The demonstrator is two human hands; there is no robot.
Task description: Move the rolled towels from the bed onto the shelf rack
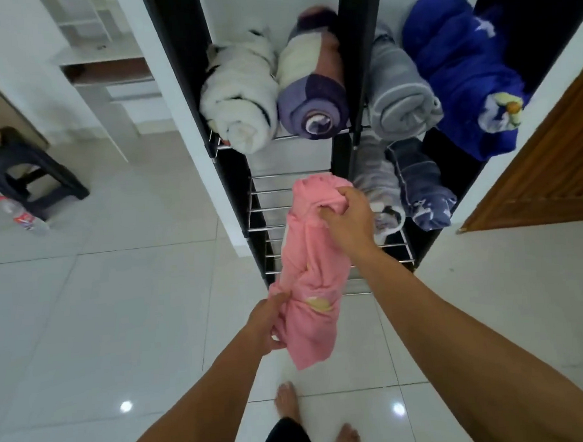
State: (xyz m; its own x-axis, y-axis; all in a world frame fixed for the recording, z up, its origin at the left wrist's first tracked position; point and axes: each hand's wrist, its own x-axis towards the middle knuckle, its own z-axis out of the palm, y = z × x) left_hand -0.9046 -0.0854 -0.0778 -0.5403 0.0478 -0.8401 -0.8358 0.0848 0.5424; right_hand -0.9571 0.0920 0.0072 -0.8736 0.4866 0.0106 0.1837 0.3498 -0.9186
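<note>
Pink towel [308,274], loosely rolled, hangs between my two hands in front of the shelf rack [349,80]. Its far end rests over the wire bars of the lower left shelf [268,201] and its near end sags toward the floor. My right hand [346,221] is closed on a fistful of fabric at the far end; my left hand [267,324] pinches the bunched cloth at the near end.

Judging from that, the step is to seat this roll on the lower left shelf. To do it well I would lift the near end level first, so the roll does not unwind, then slide it straight back along the bars and leave room at its left.

Above sit a white roll [241,97] and a purple roll [311,93]; to the right are a grey roll [402,101], a blue bundle [465,73], and two more rolls below them. I cannot see the bed at all, so I cannot tell how many towels remain. The rack's back and bottom tiers are hidden or cut off.
</note>
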